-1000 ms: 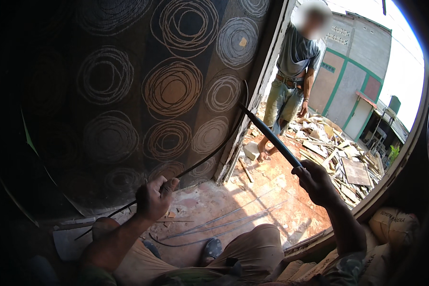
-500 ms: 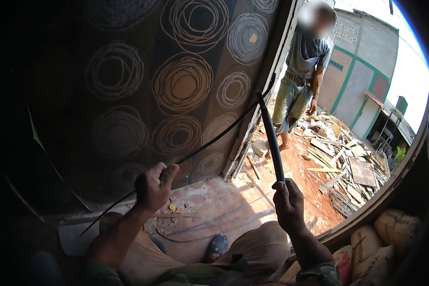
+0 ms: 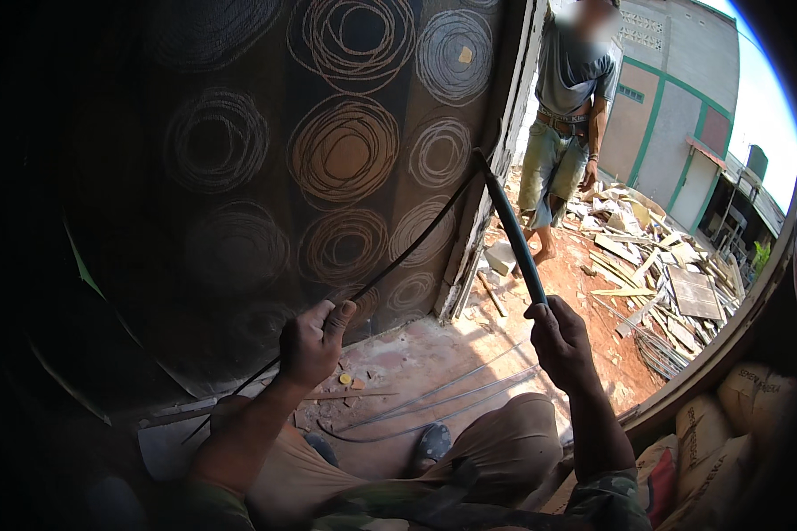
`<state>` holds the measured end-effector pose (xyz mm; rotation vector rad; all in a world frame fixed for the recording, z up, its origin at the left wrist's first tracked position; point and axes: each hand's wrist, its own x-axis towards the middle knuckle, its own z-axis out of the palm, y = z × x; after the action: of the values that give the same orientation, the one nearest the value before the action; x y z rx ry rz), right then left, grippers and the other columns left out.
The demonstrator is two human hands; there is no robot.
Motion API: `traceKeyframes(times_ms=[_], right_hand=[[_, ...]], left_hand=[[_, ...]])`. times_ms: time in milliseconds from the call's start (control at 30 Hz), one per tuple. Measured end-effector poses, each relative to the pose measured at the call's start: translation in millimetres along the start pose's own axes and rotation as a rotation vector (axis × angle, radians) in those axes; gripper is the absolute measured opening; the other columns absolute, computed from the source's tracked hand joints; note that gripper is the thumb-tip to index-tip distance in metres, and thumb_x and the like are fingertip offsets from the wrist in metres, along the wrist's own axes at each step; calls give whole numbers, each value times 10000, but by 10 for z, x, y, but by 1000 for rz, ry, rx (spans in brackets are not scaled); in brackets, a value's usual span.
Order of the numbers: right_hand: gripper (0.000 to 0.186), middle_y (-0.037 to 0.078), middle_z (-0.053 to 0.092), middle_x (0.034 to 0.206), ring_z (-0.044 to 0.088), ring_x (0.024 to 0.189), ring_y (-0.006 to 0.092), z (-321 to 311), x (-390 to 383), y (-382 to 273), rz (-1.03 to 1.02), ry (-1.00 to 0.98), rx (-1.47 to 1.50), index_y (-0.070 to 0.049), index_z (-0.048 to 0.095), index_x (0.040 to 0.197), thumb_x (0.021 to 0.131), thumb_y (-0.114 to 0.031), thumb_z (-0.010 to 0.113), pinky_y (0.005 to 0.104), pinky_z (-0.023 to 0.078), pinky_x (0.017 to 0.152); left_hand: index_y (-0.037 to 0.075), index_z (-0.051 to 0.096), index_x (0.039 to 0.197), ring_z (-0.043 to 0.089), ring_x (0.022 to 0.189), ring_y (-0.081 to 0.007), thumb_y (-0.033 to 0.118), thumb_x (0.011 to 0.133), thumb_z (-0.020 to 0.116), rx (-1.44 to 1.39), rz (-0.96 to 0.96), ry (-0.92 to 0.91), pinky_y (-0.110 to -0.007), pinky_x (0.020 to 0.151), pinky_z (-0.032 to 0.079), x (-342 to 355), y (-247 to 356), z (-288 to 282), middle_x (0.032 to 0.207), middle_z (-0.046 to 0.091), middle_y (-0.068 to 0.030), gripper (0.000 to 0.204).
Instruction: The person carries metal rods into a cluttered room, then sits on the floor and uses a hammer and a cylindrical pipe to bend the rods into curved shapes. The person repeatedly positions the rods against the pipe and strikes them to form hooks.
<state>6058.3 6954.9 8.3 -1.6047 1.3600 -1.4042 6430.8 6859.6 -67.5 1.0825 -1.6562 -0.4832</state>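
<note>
My left hand (image 3: 313,347) is closed round a long, thin dark rod (image 3: 419,254), its thumb on top. The rod slants up to the right, and its lower end runs down to the left past my forearm. In my right hand (image 3: 563,343) is the lower end of a thicker dark green pipe (image 3: 520,237), leaning up to the left. The pipe's upper end meets the rod's upper end near the door frame, so the two make a peak. Whether the rod goes inside the pipe cannot be told.
A patterned wall (image 3: 239,239) stands to the left, beside a wooden door frame (image 3: 480,217). Several thin rods (image 3: 456,389) lie on the floor. Outside, a person (image 3: 565,106) stands by a heap of scrap wood (image 3: 673,274). Filled sacks (image 3: 704,434) are stacked at right.
Both hands, with the rod and pipe, sit slightly further right in the picture; my right hand is a little higher. The person's far arm is now raised toward the door frame. Both grips are unchanged.
</note>
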Motion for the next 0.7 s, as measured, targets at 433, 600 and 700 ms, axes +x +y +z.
traceKeyframes(times_ms=[433, 600, 700], right_hand=[[344, -21, 505, 720, 470, 656, 87, -181, -124, 16, 28, -103, -252, -38, 624, 1057, 1132, -372, 585, 310, 415, 605], [324, -34, 496, 733, 464, 657, 76, 13, -183, 103, 48, -106, -130, -53, 610, 1030, 1142, -353, 567, 297, 406, 594], [331, -45, 486, 735, 454, 655, 62, 47, -140, 198, 66, -150, -66, -62, 609, 1039, 1151, -368, 551, 281, 395, 587]], left_hand=[[49, 591, 745, 460, 511, -158, 504, 1068, 682, 2, 35, 37, -394, 506, 378, 33, -104, 128, 556, 492, -70, 566], [61, 565, 731, 423, 567, -91, 462, 1084, 680, -71, -27, 8, -352, 520, 356, 33, -132, 123, 585, 451, -2, 546], [66, 544, 724, 388, 603, -67, 429, 1096, 676, -69, -12, 14, -321, 534, 337, 58, -130, 114, 615, 432, 33, 536]])
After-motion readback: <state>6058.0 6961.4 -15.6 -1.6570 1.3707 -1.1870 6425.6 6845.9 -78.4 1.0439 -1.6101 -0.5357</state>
